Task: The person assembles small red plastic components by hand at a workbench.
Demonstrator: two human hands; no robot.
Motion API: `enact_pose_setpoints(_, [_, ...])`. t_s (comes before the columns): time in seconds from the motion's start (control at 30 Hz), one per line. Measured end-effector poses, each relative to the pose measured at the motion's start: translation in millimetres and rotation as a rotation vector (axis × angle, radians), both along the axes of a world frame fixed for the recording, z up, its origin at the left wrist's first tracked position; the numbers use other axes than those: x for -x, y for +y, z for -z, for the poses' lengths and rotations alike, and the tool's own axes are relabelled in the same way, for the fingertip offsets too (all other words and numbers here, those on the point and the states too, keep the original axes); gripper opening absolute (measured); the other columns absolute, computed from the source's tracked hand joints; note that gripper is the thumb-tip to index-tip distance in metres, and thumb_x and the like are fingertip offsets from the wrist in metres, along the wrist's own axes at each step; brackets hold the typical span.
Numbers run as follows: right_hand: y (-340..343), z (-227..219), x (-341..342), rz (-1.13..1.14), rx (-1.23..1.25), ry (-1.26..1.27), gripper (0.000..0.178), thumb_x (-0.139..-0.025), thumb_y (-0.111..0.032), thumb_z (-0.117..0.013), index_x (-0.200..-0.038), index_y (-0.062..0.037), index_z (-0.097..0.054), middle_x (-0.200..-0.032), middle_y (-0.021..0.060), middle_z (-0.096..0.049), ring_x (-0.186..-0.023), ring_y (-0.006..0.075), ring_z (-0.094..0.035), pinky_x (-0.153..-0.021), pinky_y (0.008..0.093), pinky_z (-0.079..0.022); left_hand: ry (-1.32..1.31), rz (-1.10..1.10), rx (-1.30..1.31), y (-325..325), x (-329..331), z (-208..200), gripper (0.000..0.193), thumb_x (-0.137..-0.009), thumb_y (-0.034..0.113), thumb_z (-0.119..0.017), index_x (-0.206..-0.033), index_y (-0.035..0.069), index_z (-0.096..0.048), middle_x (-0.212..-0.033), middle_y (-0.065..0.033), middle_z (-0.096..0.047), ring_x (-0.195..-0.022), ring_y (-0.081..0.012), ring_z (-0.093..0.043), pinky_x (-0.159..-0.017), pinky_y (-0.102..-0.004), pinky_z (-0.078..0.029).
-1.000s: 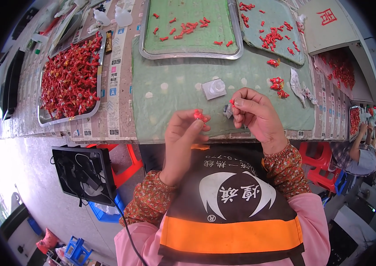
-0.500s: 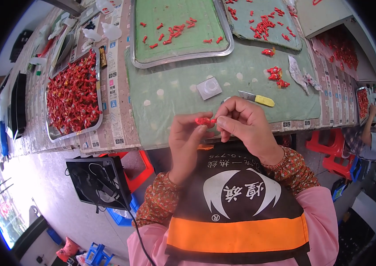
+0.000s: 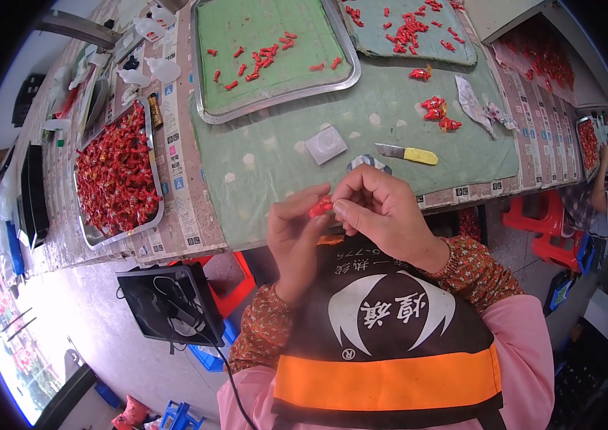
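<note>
Red and glossy, the small piece (image 3: 322,207) is sitting between both hands in the head view. The right hand (image 3: 384,215) is pinching its right end with thumb and forefinger; the left hand (image 3: 293,233) is curving around its other side (whether pressing, I cannot tell). It is looking light and perhaps slippery; its thicker middle is probably offering the surest hold. A yellow-handled knife (image 3: 414,154) is lying beyond, on green cloth (image 3: 268,183).
</note>
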State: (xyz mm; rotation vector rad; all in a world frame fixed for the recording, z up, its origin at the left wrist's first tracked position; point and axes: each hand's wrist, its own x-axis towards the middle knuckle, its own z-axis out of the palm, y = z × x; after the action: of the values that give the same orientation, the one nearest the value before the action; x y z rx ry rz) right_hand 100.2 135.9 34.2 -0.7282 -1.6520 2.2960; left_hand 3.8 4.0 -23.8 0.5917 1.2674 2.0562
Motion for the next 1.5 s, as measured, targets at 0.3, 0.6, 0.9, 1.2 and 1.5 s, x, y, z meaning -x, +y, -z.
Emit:
enact_pose_setpoints(0.3, [-1, 2, 0, -0.002, 0.017, -0.011, 0.006, -0.092, -0.004, -0.061, -0.093, -0.0005, -0.055, -0.084, 0.0009, -0.062, -0.074, 0.004, -0.058, -0.062, 0.0209, -0.049, 0.109, -0.026, 0.044, -2, -1, 2, 0.027, -0.085, -0.01, -0.064, -0.108, 0.001, -0.054, -0.127, -0.0219, -0.058, -0.115, -0.0244, -0.058, -0.098, -0.0351, -0.048])
enact_pose_setpoints(0.6, [3, -1, -2, -0.087, -0.03, -0.053, 0.006, -0.093, -0.002, -0.061, -0.095, -0.0011, -0.055, -0.084, 0.0, -0.058, -0.069, 0.0033, -0.055, -0.06, 0.0196, -0.048, 0.604, -0.12, 0.147, -4, 8, 10, 0.027, -0.082, -0.008, -0.069, -0.104, 0.003, -0.058, -0.118, -0.0208, -0.064, -0.103, -0.0277, -0.065, -0.086, -0.0346, -0.054])
enact_pose_setpoints(0.9, [9, 7, -5, -0.166, -0.017, -0.123, 0.006, -0.091, -0.001, -0.061, -0.09, -0.0016, -0.055, -0.08, 0.0009, -0.06, -0.065, 0.0045, -0.055, -0.058, 0.02, -0.047, 1.102, -0.163, 0.091, -3, 21, 9, 0.028, -0.076, -0.006, -0.072, -0.102, 0.002, -0.064, -0.108, -0.0189, -0.069, -0.092, -0.0317, -0.069, -0.077, -0.0352, -0.057])
enact_pose_setpoints(1.2, [11, 13, -3, -0.185, 0.039, -0.201, 0.008, -0.09, -0.002, -0.062, -0.087, -0.0016, -0.055, -0.077, 0.0018, -0.061, -0.062, 0.0056, -0.057, -0.055, 0.0211, -0.05, 1.258, -0.134, 0.106, -5, 24, 15, 0.023, -0.077, -0.009, -0.072, -0.095, 0.0, -0.061, -0.105, -0.0207, -0.07, -0.088, -0.0315, -0.071, -0.074, -0.0363, -0.06])
enact_pose_setpoints(1.5, [14, 20, 0, -0.185, 0.162, -0.222, 0.012, -0.088, -0.001, -0.063, -0.085, -0.0031, -0.052, -0.076, 0.0037, -0.061, -0.06, 0.0077, -0.058, -0.054, 0.0228, -0.051, 1.274, -0.16, 0.099, -7, 24, 24, 0.022, -0.075, 0.0, -0.071, -0.097, 0.004, -0.067, -0.108, -0.0153, -0.07, -0.093, -0.0292, -0.07, -0.077, -0.0338, -0.058])
